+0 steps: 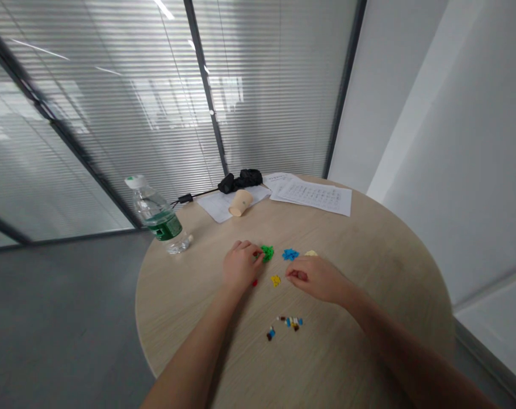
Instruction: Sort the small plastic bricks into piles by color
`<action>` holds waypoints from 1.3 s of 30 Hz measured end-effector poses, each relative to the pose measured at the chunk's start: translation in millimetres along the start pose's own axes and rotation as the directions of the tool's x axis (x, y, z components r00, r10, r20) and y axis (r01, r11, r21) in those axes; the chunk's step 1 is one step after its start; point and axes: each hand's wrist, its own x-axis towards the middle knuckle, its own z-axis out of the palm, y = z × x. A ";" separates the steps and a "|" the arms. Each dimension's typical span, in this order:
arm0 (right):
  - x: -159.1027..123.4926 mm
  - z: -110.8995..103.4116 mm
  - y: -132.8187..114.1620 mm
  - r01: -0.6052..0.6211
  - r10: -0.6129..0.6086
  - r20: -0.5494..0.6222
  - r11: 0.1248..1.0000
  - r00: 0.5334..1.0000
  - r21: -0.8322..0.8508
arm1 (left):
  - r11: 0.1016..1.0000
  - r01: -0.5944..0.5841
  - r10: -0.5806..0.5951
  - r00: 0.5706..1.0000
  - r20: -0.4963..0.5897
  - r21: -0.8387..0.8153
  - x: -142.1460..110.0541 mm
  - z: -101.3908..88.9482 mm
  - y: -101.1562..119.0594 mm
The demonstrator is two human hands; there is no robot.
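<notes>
Green interlocking mini bricks point(267, 253) lie mid-table, probably light, stiff and best pinched by their edges. The left hand's point(240, 265) curled fingertips reach them, any pinch unclear; the right hand's point(313, 278) fingers curl together near a yellow brick point(275, 280).

This looks like an office, probably a small meeting room. Two sides are glass partitions point(113, 113) in dark metal frames, with slatted blinds point(275, 85) sealed inside the panes, and a plain white wall point(453, 142) closes off the corner. The floor point(62, 318) is smooth grey. A round pale wood-grain table point(381, 267) stands in the corner, and printed papers point(315, 197), a paper cup point(240, 203) and a water bottle point(158, 216) sit on it.
</notes>
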 end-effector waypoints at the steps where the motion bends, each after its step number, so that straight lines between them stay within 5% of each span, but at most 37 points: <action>1: 0.0 -0.3 -0.5 0.009 -0.009 0.007 1.000 1.000 0.001 | 1.000 -0.001 0.001 1.000 0.000 -0.003 -0.2 -0.4 0.5; 16: -5.5 9.5 -11.5 0.233 -0.311 0.243 0.924 0.919 0.303 | 0.990 -0.080 0.080 0.997 -0.010 -0.112 -2.5 -4.7 4.7; 39: -4.2 8.3 -4.7 0.183 -0.243 0.287 0.958 0.927 0.220 | 0.983 -0.097 0.095 0.995 -0.020 -0.157 -4.4 -5.7 6.5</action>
